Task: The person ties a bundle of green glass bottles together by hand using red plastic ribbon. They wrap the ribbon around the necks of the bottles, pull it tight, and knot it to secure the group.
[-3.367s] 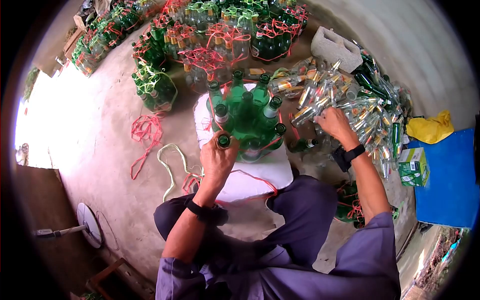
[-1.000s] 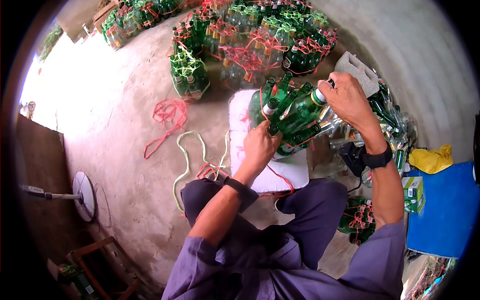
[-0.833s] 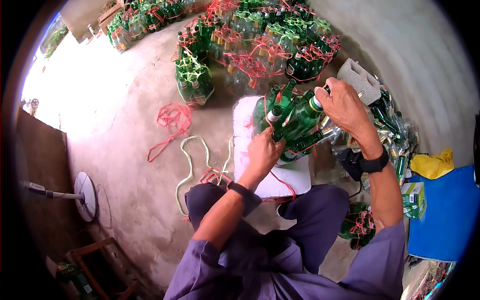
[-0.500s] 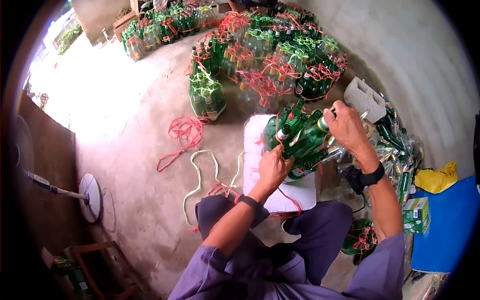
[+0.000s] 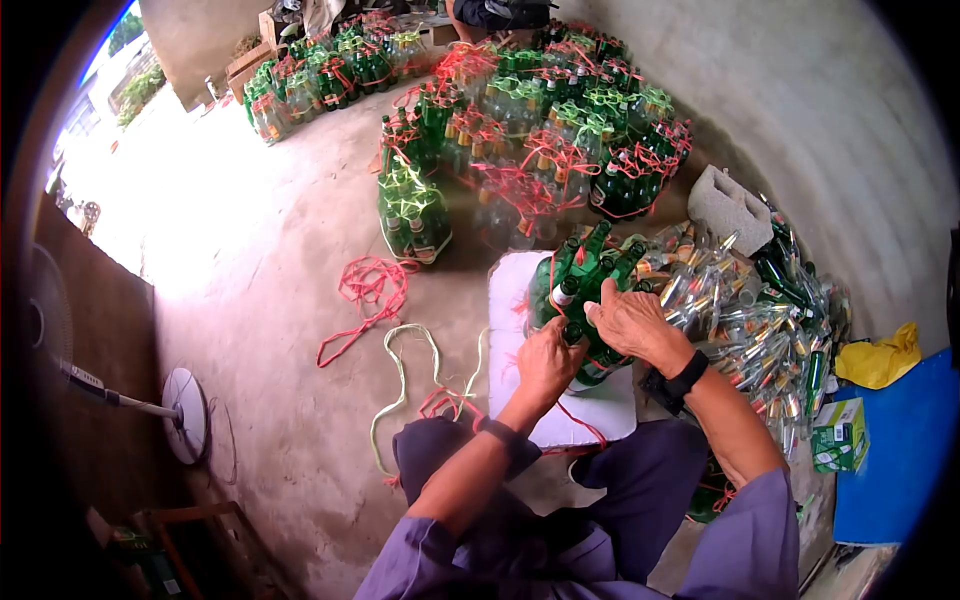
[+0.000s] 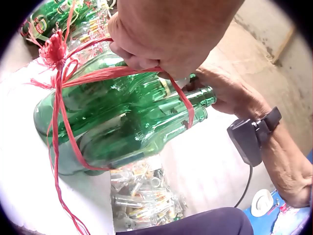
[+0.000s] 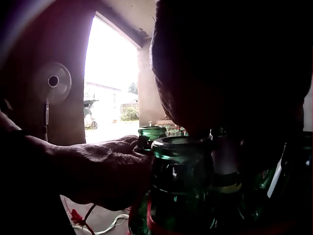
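Note:
A bundle of green glass bottles (image 5: 597, 270) stands on a white foam block (image 5: 508, 373) in front of the knees, looped by red plastic twine (image 6: 100, 76). My left hand (image 5: 545, 358) grips the neck of the nearest bottle (image 5: 572, 331) at the bundle's front left. In the left wrist view the twine runs under its curled fingers. My right hand (image 5: 638, 322) lies over the right side of the bundle, index finger stretched out at the bottle necks and thumb apart. Its other fingers are hidden from above, and the hand is mostly dark in the right wrist view.
Loose clear bottles (image 5: 750, 330) are heaped at right beside a concrete block (image 5: 730, 208). Tied bottle bundles (image 5: 415, 215) stand behind. Red twine (image 5: 372, 285) and pale green twine (image 5: 392, 365) lie on the floor at left. A fan (image 5: 185, 415) stands farther left.
My right hand moves from the clear-bottle heap to a green bottle's neck, tilted right, then lets go and shifts inward over the bundle. My left hand keeps its grip at the front left.

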Available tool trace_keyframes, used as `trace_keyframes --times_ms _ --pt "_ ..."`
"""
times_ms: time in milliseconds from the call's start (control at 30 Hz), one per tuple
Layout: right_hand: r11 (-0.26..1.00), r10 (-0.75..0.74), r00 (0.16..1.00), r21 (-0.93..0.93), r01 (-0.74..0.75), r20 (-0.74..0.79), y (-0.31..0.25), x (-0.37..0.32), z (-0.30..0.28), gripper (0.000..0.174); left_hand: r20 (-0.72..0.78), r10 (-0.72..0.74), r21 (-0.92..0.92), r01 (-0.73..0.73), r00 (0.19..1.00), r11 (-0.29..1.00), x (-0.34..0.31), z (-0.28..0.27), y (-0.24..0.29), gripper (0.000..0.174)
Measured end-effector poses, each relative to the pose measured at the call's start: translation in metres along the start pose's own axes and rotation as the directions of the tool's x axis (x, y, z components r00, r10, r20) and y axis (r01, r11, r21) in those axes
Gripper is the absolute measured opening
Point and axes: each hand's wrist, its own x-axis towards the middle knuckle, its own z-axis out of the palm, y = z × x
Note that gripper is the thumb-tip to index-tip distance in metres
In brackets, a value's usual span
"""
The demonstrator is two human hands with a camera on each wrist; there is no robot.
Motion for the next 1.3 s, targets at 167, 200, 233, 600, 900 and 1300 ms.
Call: trace_keyframes --times_ms 167,200,233,600,900,1300 --pt "0.998 -0.024 0.999 -0.049 0.025 0.02 -0.003 0.002 0.004 0.048 -0.021 0.002 0.009 -0.001 1.0 1.0 0.0 0.001 0.0 0.03" --pt "0.999 -0.014 0.999 -0.032 0.015 0.034 -0.004 0.0 0.002 0.048 -0.017 0.003 0.011 -0.002 1.0 1.0 -0.002 0.002 0.0 0.03" --pt "0.999 -0.013 1.0 -0.032 0.014 0.026 -0.002 -0.001 0.003 0.048 -0.011 0.008 0.006 -0.008 1.0 1.0 -0.002 0.003 -0.001 0.03" --pt "0.994 0.052 0.999 -0.094 -0.053 -0.016 -0.012 -0.001 0.007 0.039 0.032 -0.037 0.035 0.036 0.999 0.999 -0.009 0.002 0.001 0.041" --pt "0.996 0.074 0.993 -0.039 -0.077 -0.088 -0.011 -0.003 0.014 0.039 -0.016 0.002 0.08 0.0 1.0 0.997 -0.029 -0.008 0.008 0.039" --pt "0.99 0.101 0.989 -0.083 -0.11 -0.11 -0.013 -0.009 0.014 0.042 -0.038 0.027 0.041 -0.025 0.999 0.999 -0.079 -0.015 -0.009 0.014"
